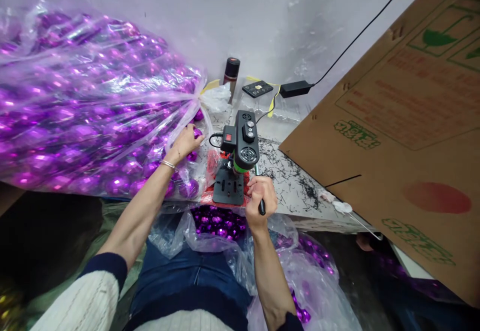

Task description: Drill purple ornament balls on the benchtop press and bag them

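My left hand [184, 145] is at the mouth of a big clear plastic bag [200, 91], its fingers curled on a shiny purple faceted ball [197, 133]. More purple balls [189, 188] lie loose just below this hand. In front of me stands a small black bench drill press [246, 141] with a slotted base plate [228, 188] and a red switch. My right hand [261, 196] is wrapped around the press's black lever handle [262, 208], to the right of the plate. No ball shows on the plate.
Black shavings [300, 181] litter the tabletop. A dark spray can [231, 73], a black phone-like item [257, 88] and a power adapter [296, 89] are at the back. A large cardboard box [375, 121] leans in at right. An open bag of purple balls [219, 222] hangs at my lap.
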A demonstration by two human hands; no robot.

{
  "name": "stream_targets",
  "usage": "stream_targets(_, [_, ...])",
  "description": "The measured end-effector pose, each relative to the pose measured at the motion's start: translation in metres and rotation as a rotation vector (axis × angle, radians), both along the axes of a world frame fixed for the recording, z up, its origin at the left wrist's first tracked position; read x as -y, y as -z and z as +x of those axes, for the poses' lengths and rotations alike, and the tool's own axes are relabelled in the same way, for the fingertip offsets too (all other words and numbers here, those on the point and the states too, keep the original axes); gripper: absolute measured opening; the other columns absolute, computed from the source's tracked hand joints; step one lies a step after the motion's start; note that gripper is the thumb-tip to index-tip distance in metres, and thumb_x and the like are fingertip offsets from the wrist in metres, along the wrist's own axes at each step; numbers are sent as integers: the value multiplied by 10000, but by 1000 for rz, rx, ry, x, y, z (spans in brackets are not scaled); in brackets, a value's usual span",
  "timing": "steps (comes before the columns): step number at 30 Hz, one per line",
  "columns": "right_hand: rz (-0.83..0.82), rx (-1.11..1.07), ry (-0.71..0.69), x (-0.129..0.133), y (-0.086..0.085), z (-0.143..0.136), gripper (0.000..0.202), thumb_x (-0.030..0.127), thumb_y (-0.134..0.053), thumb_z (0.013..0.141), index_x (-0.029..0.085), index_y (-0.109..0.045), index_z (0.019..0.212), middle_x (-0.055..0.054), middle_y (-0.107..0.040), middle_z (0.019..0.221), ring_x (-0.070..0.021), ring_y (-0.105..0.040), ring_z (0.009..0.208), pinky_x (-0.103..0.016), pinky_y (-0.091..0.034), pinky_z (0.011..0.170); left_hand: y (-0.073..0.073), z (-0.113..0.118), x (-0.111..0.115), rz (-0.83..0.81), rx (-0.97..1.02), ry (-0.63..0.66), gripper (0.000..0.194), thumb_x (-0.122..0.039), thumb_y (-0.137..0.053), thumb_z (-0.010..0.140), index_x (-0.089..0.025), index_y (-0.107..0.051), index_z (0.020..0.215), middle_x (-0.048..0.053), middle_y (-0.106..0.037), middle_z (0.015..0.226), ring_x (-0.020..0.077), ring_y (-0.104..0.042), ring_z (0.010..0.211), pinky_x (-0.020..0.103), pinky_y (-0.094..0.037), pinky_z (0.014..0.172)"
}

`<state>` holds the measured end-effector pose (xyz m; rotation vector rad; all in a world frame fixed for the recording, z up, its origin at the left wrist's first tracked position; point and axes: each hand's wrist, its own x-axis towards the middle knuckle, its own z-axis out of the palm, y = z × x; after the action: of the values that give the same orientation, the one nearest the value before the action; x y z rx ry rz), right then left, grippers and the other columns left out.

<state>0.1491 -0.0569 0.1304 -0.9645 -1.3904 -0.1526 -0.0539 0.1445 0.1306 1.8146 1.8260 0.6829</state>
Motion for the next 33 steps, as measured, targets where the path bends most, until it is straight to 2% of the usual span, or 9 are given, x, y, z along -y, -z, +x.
stream_targets(2, [-11,6,1,1,-2,0,373,177,-457,1118,251,-543,763,27,-606,719,-141,-636,677,-300,-469,635,-4,-7,5,65,302,-51,562,-450,-785,991,-116,-684,1432,205,-764,1407,359,-723,1327,462,-552,1160])
stream_targets(5, [-27,-19,-4,1,-7,-1,376,187,-465,1121,251,-543,759,29,-610,719,-138,-632,679,-300,-460,636,-7,-16,21,28,788,-128,470,-590,-814,969,-157,-795,1152,107,-828,1119,267,-768,1108,347,-617,976])
stream_targets(7, [-50,-60,0,1,-12,-2,385,200,-477,1124,250,-541,747,31,-597,707,-139,-626,681,-305,-460,648,-7,-19,39,-84,1037,-149,410,-564,-862,945,-163,-802,1008,82,-817,968,229,-773,959,300,-636,830])
stream_targets(9, [-80,-105,9,0,-19,-2,407,227,-492,1127,250,-532,723,34,-559,677,-145,-613,677,-316,-463,663,-5,-20,60,-200,1224,-145,315,-478,-866,960,-170,-801,984,77,-822,942,211,-776,887,298,-659,776])
stream_targets(14, [-129,-161,22,-2,-34,-4,454,287,-510,1139,251,-517,687,37,-510,645,-145,-595,664,-323,-453,660,9,-7,112,-363,1477,-67,167,-282,-857,915,-165,-792,1016,79,-858,1045,230,-822,972,401,-700,967])
stream_targets(18, [-127,-154,26,-1,-38,-4,466,296,-508,1142,252,-503,679,40,-493,629,-142,-589,654,-323,-446,647,31,16,135,-354,1449,-59,393,-308,-924,801,-174,-755,1130,63,-853,1079,214,-818,945,351,-685,911])
stream_targets(22, [-123,-131,17,0,-36,-4,458,272,-494,1145,252,-509,688,41,-509,633,-139,-598,659,-323,-466,660,57,40,139,-203,1236,-38,616,-431,-972,746,-209,-666,1232,72,-842,1142,243,-823,1051,372,-654,983])
stream_targets(28, [-113,-68,37,2,-30,-1,417,239,-493,1138,254,-527,722,37,-538,652,-143,-607,671,-326,-466,654,93,56,142,-23,851,116,653,-481,-925,824,-220,-653,1357,147,-797,1370,333,-766,1301,512,-577,1179])
stream_targets(33, [-90,-43,25,3,-29,-1,386,181,-492,1129,246,-546,752,30,-591,694,-132,-611,675,-320,-452,641,103,54,142,75,561,221,656,-465,-950,840,-233,-696,1399,132,-809,1368,362,-771,1281,536,-593,1151])
